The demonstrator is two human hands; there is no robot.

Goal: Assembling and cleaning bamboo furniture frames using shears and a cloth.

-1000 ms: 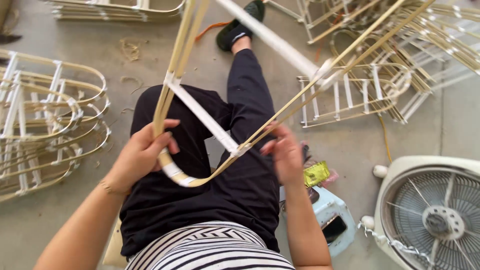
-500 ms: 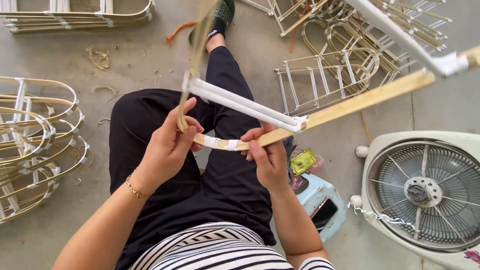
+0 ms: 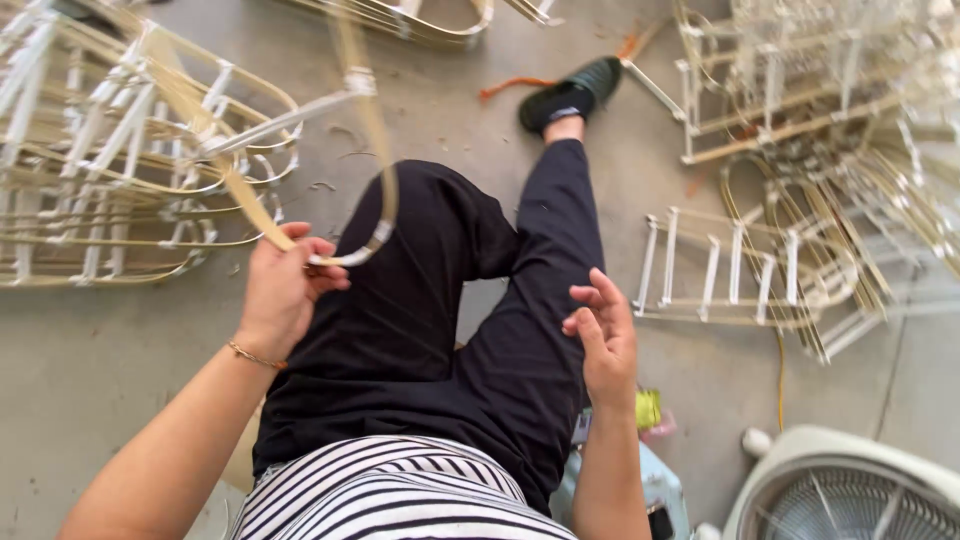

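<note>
My left hand (image 3: 282, 290) grips a bent cane frame (image 3: 355, 255), a loop of pale yellow strips with white cross pieces, held out to my left above my lap. The frame is blurred from motion. My right hand (image 3: 605, 340) hovers free over my right thigh, fingers apart, holding nothing. I sit on the floor in black trousers (image 3: 450, 330) and a striped top, one leg stretched forward with a dark shoe (image 3: 570, 95).
Finished cane frames are stacked at the left (image 3: 100, 190), along the top (image 3: 400, 15) and piled at the right (image 3: 800, 180). A white floor fan (image 3: 850, 495) stands at the bottom right. A light blue box (image 3: 650, 490) and a yellow-green item (image 3: 648, 408) lie beside my right hip.
My right hand has let go of the frame. My left hand has swung the frame from in front of me over to the left.
</note>
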